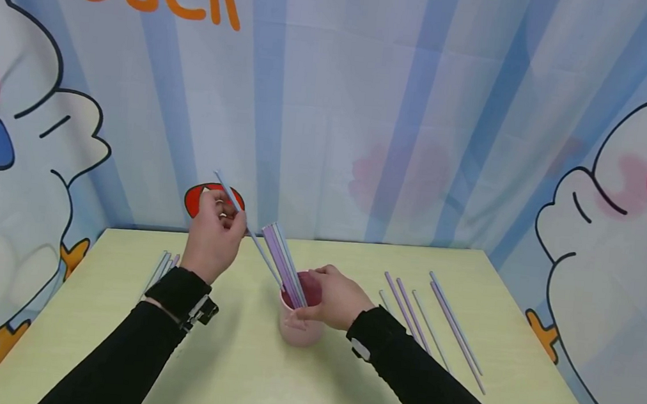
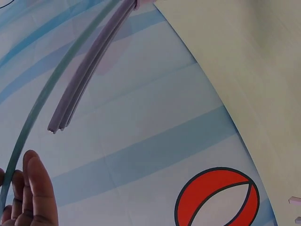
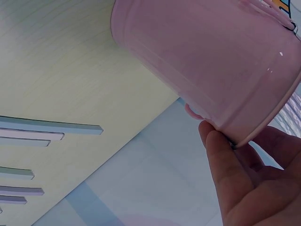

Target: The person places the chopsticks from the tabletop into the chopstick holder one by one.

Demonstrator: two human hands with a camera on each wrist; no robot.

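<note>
A small pink bucket (image 1: 300, 335) stands on the table with a bunch of purple and pale blue straws (image 1: 286, 266) leaning in it. My left hand (image 1: 213, 237) pinches a light blue straw (image 1: 263, 254) near its upper end; its lower end is at the bucket's left rim. In the left wrist view that straw (image 2: 51, 84) runs up from the fingers beside purple straws (image 2: 87, 66). My right hand (image 1: 340, 300) holds the bucket by its right rim, with fingertips near a small side loop (image 3: 192, 112) in the right wrist view.
On the pale yellow table (image 1: 250, 382), several purple, blue and greenish straws (image 1: 457, 329) lie to the right. More straws (image 1: 162, 268) lie at the left, partly hidden by my left arm. A striped cartoon curtain (image 1: 329, 132) hangs behind the table's back edge.
</note>
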